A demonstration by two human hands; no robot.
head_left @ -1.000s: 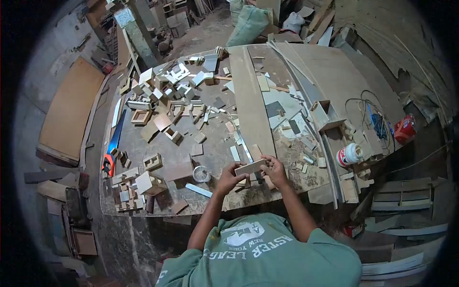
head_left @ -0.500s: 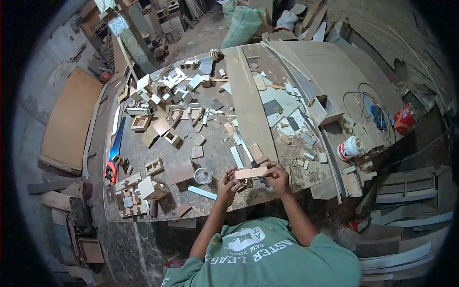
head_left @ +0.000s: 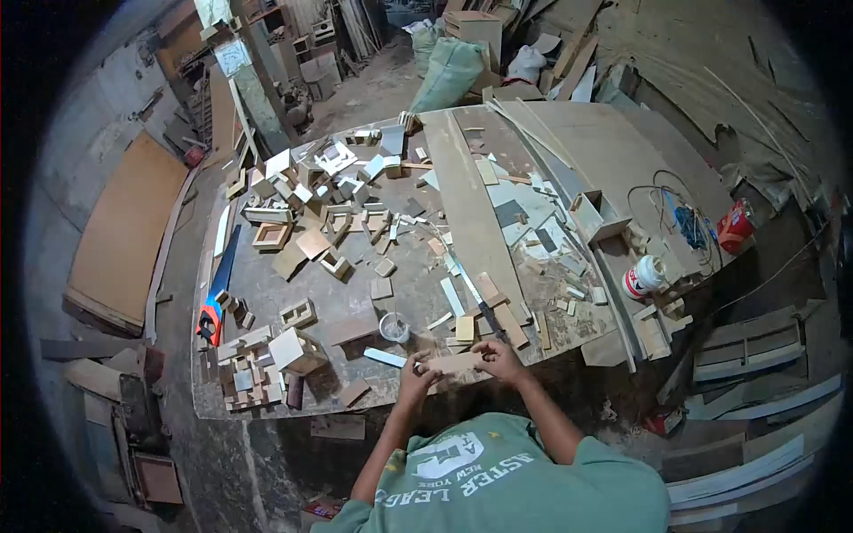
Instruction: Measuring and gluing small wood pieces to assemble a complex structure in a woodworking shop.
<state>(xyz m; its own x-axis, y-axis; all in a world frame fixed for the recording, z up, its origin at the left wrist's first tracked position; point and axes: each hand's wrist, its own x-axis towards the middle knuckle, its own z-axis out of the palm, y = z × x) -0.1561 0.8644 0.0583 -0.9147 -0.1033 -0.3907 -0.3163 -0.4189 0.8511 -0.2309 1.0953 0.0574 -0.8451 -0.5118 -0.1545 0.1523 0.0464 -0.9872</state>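
Close to the table's front edge, I hold a small flat rectangular wood piece (head_left: pixel 454 362) level between both hands. My left hand (head_left: pixel 418 377) pinches its left end, and my right hand (head_left: pixel 500 362) grips the right end. Just beyond it lie a small pale wood block (head_left: pixel 465 329) and a long thin tool with a dark end (head_left: pixel 488 314). Brown wood strips (head_left: pixel 509 323) rest beside that tool. A clear plastic cup (head_left: pixel 394 328) and a whitish strip (head_left: pixel 384 357) are nearest my left hand.
Small wooden box frames (head_left: pixel 272 235) crowd the table's far left. A handsaw (head_left: pixel 213 306) with an orange handle lies along the left edge, near stacked wood blocks (head_left: pixel 258 377). A long board (head_left: pixel 466 186) crosses the middle. Rightward are a white tub (head_left: pixel 643 277) and a red can (head_left: pixel 735 226).
Both hands have drawn the wood piece nearer my body, uncovering the pale block and the tool's dark end. The view has shifted slightly.
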